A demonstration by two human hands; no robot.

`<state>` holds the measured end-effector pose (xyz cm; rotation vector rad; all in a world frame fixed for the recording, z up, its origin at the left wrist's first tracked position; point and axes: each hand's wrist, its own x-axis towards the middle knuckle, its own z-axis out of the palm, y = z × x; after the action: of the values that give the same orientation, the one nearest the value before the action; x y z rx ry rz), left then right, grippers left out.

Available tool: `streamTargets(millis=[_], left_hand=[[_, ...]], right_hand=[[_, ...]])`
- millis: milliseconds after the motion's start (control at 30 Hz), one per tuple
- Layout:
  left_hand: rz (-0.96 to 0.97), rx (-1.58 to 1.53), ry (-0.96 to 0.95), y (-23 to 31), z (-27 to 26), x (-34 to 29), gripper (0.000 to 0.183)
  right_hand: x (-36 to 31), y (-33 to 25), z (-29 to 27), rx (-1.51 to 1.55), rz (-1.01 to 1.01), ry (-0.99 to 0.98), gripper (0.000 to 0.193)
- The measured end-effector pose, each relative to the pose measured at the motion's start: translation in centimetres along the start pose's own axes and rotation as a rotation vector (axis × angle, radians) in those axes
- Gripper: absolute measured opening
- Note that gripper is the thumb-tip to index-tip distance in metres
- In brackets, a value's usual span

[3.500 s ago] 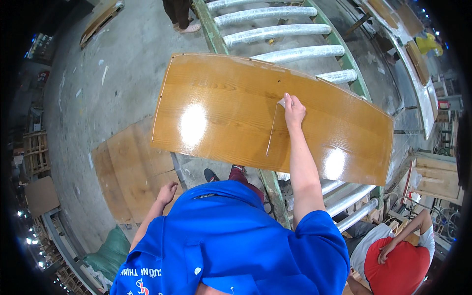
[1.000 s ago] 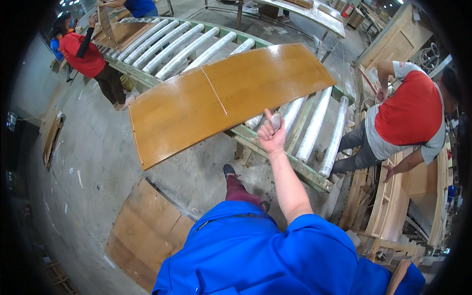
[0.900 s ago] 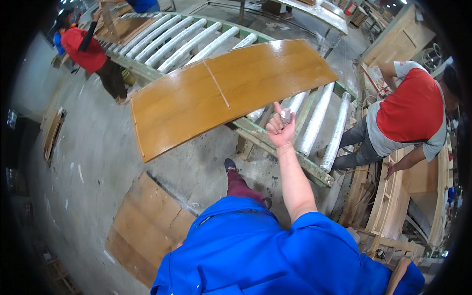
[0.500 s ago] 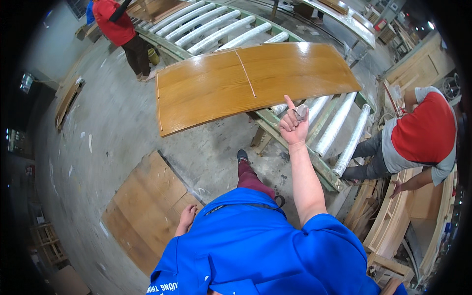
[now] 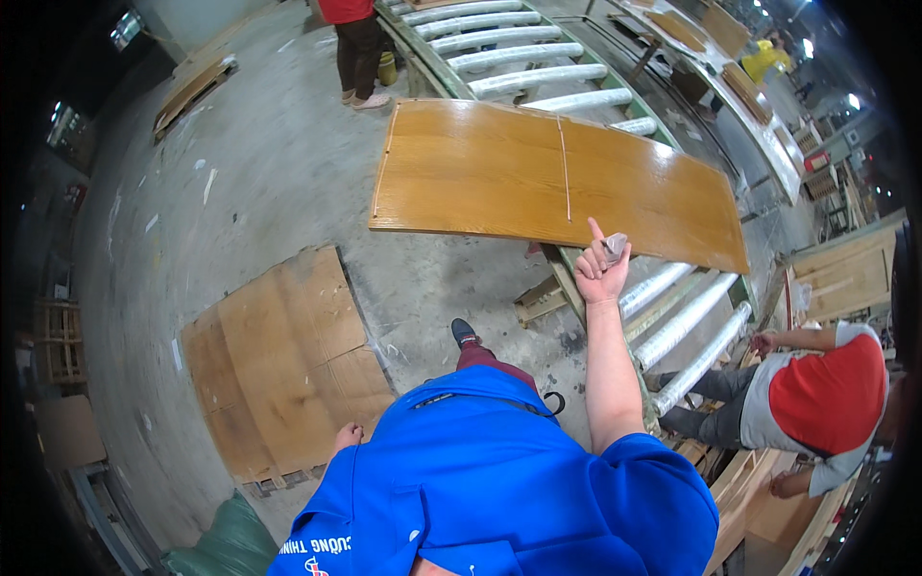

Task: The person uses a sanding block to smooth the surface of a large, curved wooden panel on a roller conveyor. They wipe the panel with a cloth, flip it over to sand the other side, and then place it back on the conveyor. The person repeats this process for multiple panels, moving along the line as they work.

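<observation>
My right hand (image 5: 600, 274) reaches forward with its index finger stretched toward a long, glossy brown wooden panel (image 5: 471, 168). Its other fingers are curled round a small folded greyish piece (image 5: 616, 247), whose kind I cannot make out. The panel lies across a green-framed conveyor with wrapped rollers (image 5: 677, 322), its left end jutting past the frame. A thin pale strip (image 5: 565, 173) runs across the panel, just beyond my fingertip. Low at my left side hangs my left hand (image 5: 348, 436), apart from anything I can see; its fingers are mostly hidden.
A flattened cardboard sheet (image 5: 279, 355) covers floor to my left, with a green sack (image 5: 230, 540) nearer me. At right, a person in red and grey (image 5: 821, 398) bends beside wooden frames (image 5: 740, 490). Another person (image 5: 355, 53) stands beyond the panel. A long table (image 5: 730, 106) is far right.
The view has turned left and downward, so the panel appears farther right and the sack has come into view. My right hand keeps pointing with the piece in it. The person at right has lifted one arm.
</observation>
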<state>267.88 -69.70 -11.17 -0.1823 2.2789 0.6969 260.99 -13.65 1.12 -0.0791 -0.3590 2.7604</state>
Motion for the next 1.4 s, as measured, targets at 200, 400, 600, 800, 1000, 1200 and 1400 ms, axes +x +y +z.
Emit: streamTargets(millis=[200,400,600,800,1000,1200,1400], left_hand=[[-0.004,-0.017,0.032,1.7,1.1,0.6,0.032],[0.048,-0.060,0.053,6.3,-0.8,4.1,0.036],[0.066,-0.115,0.093,9.7,-2.8,7.2,0.036],[0.058,-0.097,0.125,11.5,-2.6,7.6,0.034],[0.018,-0.041,0.056,11.9,-1.0,6.0,0.031],[-0.119,-0.182,0.142,12.8,-0.6,5.0,0.029],[-0.087,-0.243,0.225,12.6,1.6,5.1,0.032]], right_hand=[[3.5,-0.6,-0.3,0.014,0.038,0.132,0.081],[5.1,-1.1,-2.8,-0.028,0.073,0.193,0.082],[7.2,-3.0,-2.3,-0.042,0.103,0.075,0.083],[8.2,-4.3,-3.5,-0.082,0.162,0.135,0.087],[11.9,-3.3,-2.2,-0.100,0.314,0.089,0.090],[15.4,-2.6,-1.3,-0.042,0.351,0.006,0.093],[17.6,-3.4,-2.6,-0.075,0.399,0.084,0.084]])
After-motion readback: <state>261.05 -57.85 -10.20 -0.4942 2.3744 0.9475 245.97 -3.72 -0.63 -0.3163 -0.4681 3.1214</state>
